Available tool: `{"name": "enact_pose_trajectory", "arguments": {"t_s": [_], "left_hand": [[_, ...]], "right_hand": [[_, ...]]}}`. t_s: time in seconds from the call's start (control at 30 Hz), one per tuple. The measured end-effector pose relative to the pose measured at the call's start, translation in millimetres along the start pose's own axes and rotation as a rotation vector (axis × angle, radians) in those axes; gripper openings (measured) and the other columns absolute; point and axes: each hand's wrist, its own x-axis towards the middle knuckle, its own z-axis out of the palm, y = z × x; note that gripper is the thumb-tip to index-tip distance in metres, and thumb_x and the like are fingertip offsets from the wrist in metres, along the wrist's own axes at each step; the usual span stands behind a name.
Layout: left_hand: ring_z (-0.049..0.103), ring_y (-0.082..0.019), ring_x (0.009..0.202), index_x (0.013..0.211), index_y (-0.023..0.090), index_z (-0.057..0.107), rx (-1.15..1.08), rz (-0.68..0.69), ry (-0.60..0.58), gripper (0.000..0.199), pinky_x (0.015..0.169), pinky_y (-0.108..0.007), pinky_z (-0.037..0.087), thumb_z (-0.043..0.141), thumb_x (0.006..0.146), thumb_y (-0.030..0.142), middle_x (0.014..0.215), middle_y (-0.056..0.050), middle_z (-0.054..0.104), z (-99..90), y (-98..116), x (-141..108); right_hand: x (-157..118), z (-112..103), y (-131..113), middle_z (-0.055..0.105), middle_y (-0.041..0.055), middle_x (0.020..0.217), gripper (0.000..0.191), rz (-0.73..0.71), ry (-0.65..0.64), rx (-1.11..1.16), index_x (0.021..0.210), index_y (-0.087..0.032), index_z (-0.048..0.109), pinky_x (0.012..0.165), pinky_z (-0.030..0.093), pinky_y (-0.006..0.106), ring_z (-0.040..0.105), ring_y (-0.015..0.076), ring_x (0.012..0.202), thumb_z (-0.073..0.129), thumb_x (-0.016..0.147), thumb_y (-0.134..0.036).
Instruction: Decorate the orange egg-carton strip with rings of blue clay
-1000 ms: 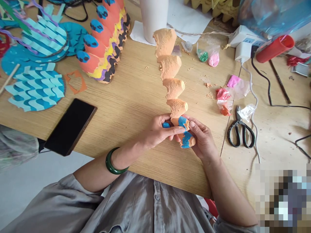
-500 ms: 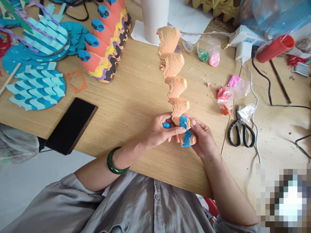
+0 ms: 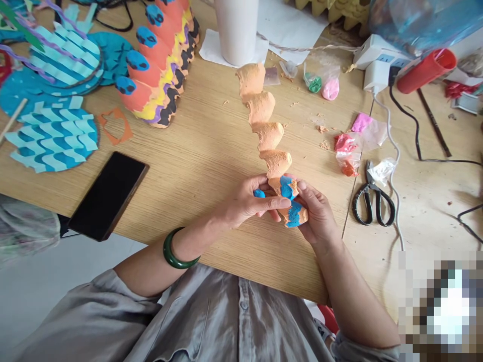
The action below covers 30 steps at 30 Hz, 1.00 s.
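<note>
Pinching a long, bumpy, orange clay-like strip (image 3: 270, 137) with thumbs and fingers of left hand (image 3: 241, 203) and right hand (image 3: 320, 213) over the pale wooden table's (image 3: 204, 161) near side, now swinging its far end nearer and left, likely making jagged blue clay-like patches (image 3: 287, 187) easier to reach.

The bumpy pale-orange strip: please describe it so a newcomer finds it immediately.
Over the brown wooden table, the left hand and right hand hold this rough, pale-orange strip. Unlike the deep-orange bumpy piece with black-marked blue tips, it has blue patches on two bumps.
</note>
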Motion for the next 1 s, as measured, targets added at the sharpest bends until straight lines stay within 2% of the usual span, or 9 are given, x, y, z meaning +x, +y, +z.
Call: {"name": "enact_pose_trajectory", "arguments": {"t_s": [0.1, 0.3, 0.57, 0.67, 0.83, 1.0], "left_hand": [[0.043, -0.001, 0.042, 0.096, 0.015, 0.072, -0.01, 0.029, 0.034, 0.038, 0.05, -0.019, 0.054, 0.09, 0.077, 0.042, 0.067, 0.007, 0.061, 2.0, 0.6, 0.1], [0.052, -0.003, 0.041, 0.097, 0.014, 0.073, 0.089, 0.04, 0.086, 0.039, 0.039, -0.017, 0.039, 0.089, 0.076, 0.043, 0.071, 0.003, 0.068, 0.5, 0.7, -2.3], [0.053, -0.003, 0.038, 0.099, 0.013, 0.071, 0.108, 0.015, 0.077, 0.034, 0.036, -0.018, 0.036, 0.086, 0.079, 0.036, 0.074, 0.002, 0.071, 3.2, 3.9, -3.8], [0.052, -0.001, 0.038, 0.104, 0.014, 0.07, 0.078, 0.009, 0.046, 0.035, 0.037, -0.017, 0.037, 0.085, 0.081, 0.035, 0.08, 0.002, 0.073, 2.2, 2.9, -3.2], [0.066, -0.007, 0.052, 0.107, 0.016, 0.068, 0.028, -0.039, -0.049, 0.045, 0.041, -0.016, 0.04, 0.09, 0.076, 0.039, 0.083, 0.0, 0.074, -0.2, 0.2, -0.9], [0.065, -0.008, 0.05, 0.098, 0.014, 0.065, 0.082, -0.048, 0.102, 0.047, 0.037, -0.017, 0.032, 0.093, 0.07, 0.039, 0.074, 0.001, 0.071, 4.9, 3.1, -0.1]], "right_hand": [[-1.7, 2.4, 1.3, 0.083, 0.0017, 0.093, 0.038, -0.012, 0.009, -0.009, 0.101, -0.028, 0.084, 0.07, 0.063, 0.028, 0.077, 0.0178, 0.08, 0.092, 0.072, -0.051], [-1.8, 3.6, 1.0, 0.083, 0.0015, 0.093, 0.038, -0.006, 0.009, -0.007, 0.099, -0.028, 0.085, 0.074, 0.063, 0.028, 0.077, 0.0181, 0.084, 0.094, 0.07, -0.05], [-1.1, 1.5, -0.4, 0.084, 0.0019, 0.094, 0.038, 0.013, 0.007, -0.011, 0.099, -0.028, 0.084, 0.072, 0.064, 0.029, 0.078, 0.0192, 0.083, 0.093, 0.07, -0.051], [-0.5, 0.9, 0.1, 0.084, 0.0021, 0.095, 0.037, -0.006, 0.019, -0.016, 0.099, -0.028, 0.083, 0.072, 0.065, 0.03, 0.078, 0.0191, 0.082, 0.092, 0.072, -0.052], [-2.2, 3.0, 1.0, 0.083, 0.0013, 0.093, 0.034, -0.052, 0.058, -0.036, 0.099, -0.028, 0.082, 0.067, 0.063, 0.028, 0.077, 0.017, 0.078, 0.09, 0.076, -0.051], [-6.4, 10.2, 1.8, 0.079, -0.0003, 0.084, 0.035, -0.09, 0.052, -0.105, 0.101, -0.027, 0.079, 0.053, 0.056, 0.027, 0.069, 0.0143, 0.061, 0.089, 0.077, -0.051]]}}
